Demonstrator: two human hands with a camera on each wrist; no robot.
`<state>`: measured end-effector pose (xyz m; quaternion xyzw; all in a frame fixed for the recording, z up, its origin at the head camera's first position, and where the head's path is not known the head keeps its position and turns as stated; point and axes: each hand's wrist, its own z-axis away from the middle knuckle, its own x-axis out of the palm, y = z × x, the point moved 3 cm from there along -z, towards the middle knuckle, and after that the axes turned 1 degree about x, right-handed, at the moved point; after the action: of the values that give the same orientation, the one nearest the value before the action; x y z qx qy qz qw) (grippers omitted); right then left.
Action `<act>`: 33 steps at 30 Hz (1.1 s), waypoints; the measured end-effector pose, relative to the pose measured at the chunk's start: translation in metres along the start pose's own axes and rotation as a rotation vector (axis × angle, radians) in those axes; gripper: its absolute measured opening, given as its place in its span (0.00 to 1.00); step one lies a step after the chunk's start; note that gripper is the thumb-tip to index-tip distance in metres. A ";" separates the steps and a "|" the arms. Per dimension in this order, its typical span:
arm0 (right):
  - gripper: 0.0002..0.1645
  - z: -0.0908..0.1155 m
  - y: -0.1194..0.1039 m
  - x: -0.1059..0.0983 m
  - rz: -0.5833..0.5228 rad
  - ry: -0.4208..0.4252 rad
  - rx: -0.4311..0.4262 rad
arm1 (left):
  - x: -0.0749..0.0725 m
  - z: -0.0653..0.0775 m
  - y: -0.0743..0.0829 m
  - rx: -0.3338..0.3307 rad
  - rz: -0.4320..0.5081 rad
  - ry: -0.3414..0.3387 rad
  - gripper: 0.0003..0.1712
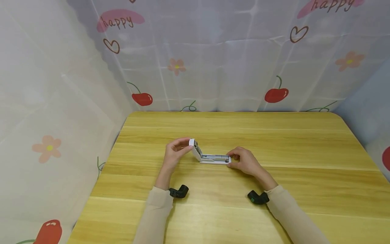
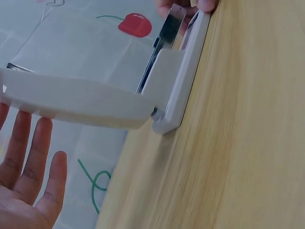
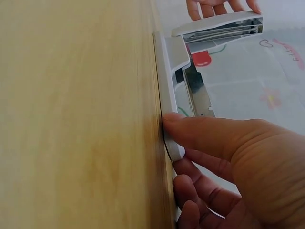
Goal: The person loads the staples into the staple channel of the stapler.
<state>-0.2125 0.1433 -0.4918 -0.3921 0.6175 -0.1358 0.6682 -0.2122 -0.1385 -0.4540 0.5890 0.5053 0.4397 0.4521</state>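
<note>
A white stapler (image 1: 214, 162) lies on the table with its upper arm (image 2: 81, 101) swung up and back, so the metal channel and inner rails show. My left hand (image 1: 174, 154) holds the free end of that raised arm between thumb and fingers; the thumb is out of sight in the left wrist view. At the opposite end, my right hand (image 1: 246, 161) pinches the tip of the stapler's base (image 3: 167, 81), its thumb on the side facing me. The base stays flat against the wood. Between the two halves, the metal magazine (image 3: 197, 88) stands slightly lifted from the base.
The wooden table (image 1: 231, 132) reaches back to a curtain (image 1: 210, 61) printed with cherries, flowers and hearts. Black wrist cameras, one on the left forearm (image 1: 179, 191) and one on the right (image 1: 258, 197), sit just above the tabletop.
</note>
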 end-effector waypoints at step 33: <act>0.19 -0.001 -0.002 -0.002 -0.003 -0.022 -0.011 | 0.097 -0.007 -0.012 0.071 -0.461 -0.145 0.17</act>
<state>-0.2133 0.1434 -0.4889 -0.3982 0.6102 -0.1290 0.6726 -0.2118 -0.0410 -0.4585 0.5037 0.6076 0.2635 0.5547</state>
